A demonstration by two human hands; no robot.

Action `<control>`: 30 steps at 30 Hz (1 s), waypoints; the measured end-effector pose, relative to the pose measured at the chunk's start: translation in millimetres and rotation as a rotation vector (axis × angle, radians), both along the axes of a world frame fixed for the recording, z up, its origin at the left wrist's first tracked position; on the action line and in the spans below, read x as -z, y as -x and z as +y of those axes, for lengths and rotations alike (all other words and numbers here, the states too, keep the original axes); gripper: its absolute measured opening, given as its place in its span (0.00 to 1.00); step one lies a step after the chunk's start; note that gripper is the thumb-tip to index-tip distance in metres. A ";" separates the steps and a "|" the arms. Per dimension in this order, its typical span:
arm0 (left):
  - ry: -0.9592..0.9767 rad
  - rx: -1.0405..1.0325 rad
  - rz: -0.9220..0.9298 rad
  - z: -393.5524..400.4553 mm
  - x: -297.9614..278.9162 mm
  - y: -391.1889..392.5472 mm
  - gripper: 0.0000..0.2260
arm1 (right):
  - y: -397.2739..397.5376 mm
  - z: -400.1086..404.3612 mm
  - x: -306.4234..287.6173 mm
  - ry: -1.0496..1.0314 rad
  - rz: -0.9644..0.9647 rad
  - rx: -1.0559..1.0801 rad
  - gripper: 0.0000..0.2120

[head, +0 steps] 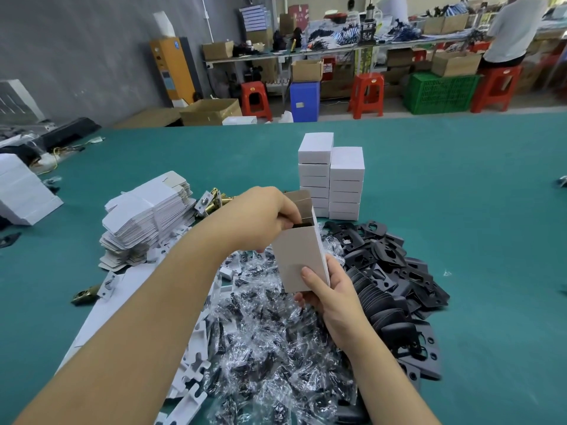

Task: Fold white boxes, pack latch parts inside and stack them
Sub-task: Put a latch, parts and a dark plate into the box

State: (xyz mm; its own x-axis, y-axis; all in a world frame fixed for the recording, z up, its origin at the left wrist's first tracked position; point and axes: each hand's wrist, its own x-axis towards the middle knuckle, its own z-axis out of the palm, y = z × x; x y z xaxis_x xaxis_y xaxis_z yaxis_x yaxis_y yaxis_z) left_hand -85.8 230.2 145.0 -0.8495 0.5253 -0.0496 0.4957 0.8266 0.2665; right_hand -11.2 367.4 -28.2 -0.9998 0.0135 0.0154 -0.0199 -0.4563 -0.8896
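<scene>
1. Tabletop (pixel 460 194): green, carries all your stock; nothing blocks the reach to the finished stacks.
2. Bagged parts heap (pixel 276 338): clear bags w/ dark pcs, directly under your hands, so the next pick looks short.
3. Black plates pile (pixel 395 271): to the R of the bags, touching them; crowds the foot of the stacks.
4. Flat box blanks (pixel 147 219): unfolded, piled L of you, brass latch bodies (pixel 214 202) just beside.
5. Finished stacks (pixel 331 179): two columns of closed white boxes, side by side, behind the box in work. Set-down spot appears to be on top.
6. Open box (pixel 299 256): held upright above the bags, top flap up, mouth toward you; tilt prob. keeps contents in.
7. Your L hand (pixel 260 219): at the box mouth, fingers curled, pinching a dark pc going in; can't tell which part.
8. Your R hand (pixel 325 289): clamped on the box's lower end, thumb on the front face, steadying it for loading.
</scene>
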 end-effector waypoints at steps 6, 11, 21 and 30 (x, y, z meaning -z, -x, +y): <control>0.016 0.063 -0.112 5.9 -1.8 -1.9 0.20 | 2.1 0.3 1.2 0.012 0.006 0.011 0.17; -0.286 -0.003 0.013 3.3 -2.8 -0.7 0.20 | 2.8 4.2 0.1 0.145 -0.022 0.025 0.27; -0.422 -0.405 0.137 -49.8 48.3 48.9 0.12 | 4.7 6.6 4.3 0.187 -0.064 0.077 0.21; 0.150 -0.462 -0.030 -72.9 128.5 61.6 0.17 | 6.8 4.6 6.3 0.171 -0.068 0.080 0.16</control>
